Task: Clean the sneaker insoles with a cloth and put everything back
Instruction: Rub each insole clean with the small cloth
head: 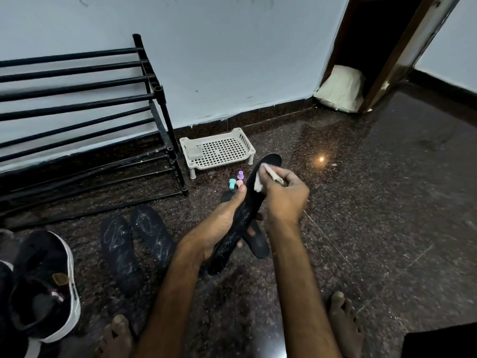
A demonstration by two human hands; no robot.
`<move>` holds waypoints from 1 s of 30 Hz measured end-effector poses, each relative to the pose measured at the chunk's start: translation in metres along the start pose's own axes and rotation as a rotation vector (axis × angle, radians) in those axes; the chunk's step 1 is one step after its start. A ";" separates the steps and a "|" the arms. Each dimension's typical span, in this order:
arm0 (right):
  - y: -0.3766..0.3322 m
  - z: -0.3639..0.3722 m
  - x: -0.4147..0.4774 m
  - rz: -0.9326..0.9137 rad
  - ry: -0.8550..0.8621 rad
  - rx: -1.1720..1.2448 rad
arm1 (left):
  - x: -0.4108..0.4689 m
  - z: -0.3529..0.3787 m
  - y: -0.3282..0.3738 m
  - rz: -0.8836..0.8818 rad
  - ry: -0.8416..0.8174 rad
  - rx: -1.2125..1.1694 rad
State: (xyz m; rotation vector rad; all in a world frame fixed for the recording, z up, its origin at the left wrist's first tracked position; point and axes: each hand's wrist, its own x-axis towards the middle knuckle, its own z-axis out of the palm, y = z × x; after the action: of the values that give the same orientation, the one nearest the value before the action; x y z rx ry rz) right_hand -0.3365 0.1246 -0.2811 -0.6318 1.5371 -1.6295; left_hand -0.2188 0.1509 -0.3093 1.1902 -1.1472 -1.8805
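Your left hand [222, 223] grips a black insole [246, 205] from below, its toe end tilted up and away from you; your right hand [285, 200] pinches a white cloth [259, 180] and presses it on the insole's upper part; two more insoles [118, 249] lie flat just left of your left wrist; a fourth insole [258, 245] lies under your hands; a dark sneaker [44, 285] stands further left; beyond your left thumb sit small coloured pieces [240, 175], perhaps caps.

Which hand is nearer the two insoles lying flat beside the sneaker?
Left. The left hand, gripping the raised insole, sits just right of the two floor insoles; the right hand, pinching the cloth, is farther right, beyond that raised insole.
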 end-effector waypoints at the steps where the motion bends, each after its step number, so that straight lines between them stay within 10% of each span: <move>1: -0.009 -0.002 0.002 0.078 -0.033 0.130 | 0.000 -0.002 -0.001 0.006 0.006 -0.006; 15: 0.002 -0.010 0.007 0.083 -0.036 -0.062 | 0.006 -0.005 -0.004 0.040 0.037 0.020; 22: -0.054 -0.030 0.013 0.375 -0.243 0.977 | 0.001 -0.006 -0.006 -0.012 0.021 -0.031; 30: -0.002 -0.052 0.036 0.474 -0.057 0.596 | 0.002 -0.012 -0.010 -0.041 -0.083 -0.491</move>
State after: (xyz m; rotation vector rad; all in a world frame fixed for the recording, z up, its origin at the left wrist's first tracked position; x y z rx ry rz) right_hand -0.3990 0.1258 -0.2925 0.0142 0.9768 -1.5602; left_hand -0.2091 0.1490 -0.3217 0.8700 -0.6428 -2.0972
